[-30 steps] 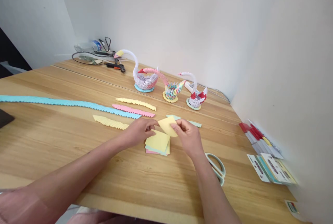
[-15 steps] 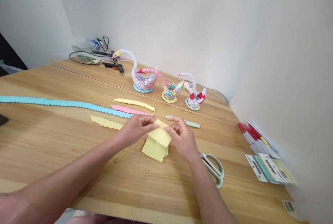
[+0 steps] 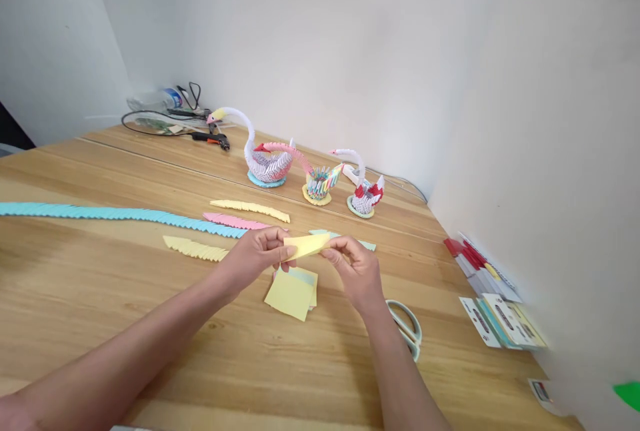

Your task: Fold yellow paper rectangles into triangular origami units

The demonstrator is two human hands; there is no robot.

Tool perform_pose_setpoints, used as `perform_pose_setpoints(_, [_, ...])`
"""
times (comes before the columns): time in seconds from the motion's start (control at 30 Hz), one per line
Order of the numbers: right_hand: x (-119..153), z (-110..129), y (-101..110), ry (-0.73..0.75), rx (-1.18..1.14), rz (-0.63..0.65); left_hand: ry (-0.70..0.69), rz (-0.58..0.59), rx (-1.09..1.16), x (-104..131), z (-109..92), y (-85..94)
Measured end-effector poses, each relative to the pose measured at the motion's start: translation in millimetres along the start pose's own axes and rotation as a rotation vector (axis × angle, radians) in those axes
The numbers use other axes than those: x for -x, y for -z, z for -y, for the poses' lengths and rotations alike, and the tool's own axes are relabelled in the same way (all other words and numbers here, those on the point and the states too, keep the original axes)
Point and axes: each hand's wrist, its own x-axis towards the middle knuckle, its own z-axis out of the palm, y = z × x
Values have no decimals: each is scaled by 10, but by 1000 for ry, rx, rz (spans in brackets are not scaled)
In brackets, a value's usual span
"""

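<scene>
1. Far left: pleated blue paper strip (image 3: 125, 214) lies across the wooden table (image 3: 225, 364), its right end close to the left hand. Behind it, near the wall, a clear bottle (image 3: 153, 99) on its side.
2. Black glue gun (image 3: 213, 140), with orange detail, rests in front of the bottle among cables.
3. Pleated cream strip (image 3: 195, 249) lies just beside the left wrist; a slimmer yellow strip (image 3: 250, 209) and a pink strip (image 3: 235, 220) lie beyond.
4. Left hand (image 3: 255, 254): raised above the table, thumb and fingers pinching the left end of a yellow sheet.
5. Large white paper swan (image 3: 270, 167) stands upright on a blue base at the back.
6. Yellow sheet (image 3: 305, 245): bent over on itself, stretched between the two hands, off the table.
7. Paper stack (image 3: 290, 295), yellow on top, lies on the table on the near side of the sheet. Pink-necked swan (image 3: 320, 184) stands well behind.
8. Right hand (image 3: 354, 269): thumb and forefinger closed on the sheet's right end. Pale green strip (image 3: 367, 245) lies just beyond, partly hidden.
9. Red-and-white swan (image 3: 367, 197) farther back; scissors (image 3: 419, 332) beside the right forearm, partly covered.
10. Far right: red-and-white papers (image 3: 480, 267), then packaged paper strips (image 3: 500, 321), near the wall.
</scene>
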Motion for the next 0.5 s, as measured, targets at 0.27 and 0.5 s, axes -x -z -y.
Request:
perform_pose_setpoints(0.27, [-14, 15, -50, -169, -241, -47, -124, 78, -55, -4, 35, -1])
perform_pose_setpoints(0.5, [19, -12, -92, -154, -243, -24, -65, -87, -29, -12, 63, -70])
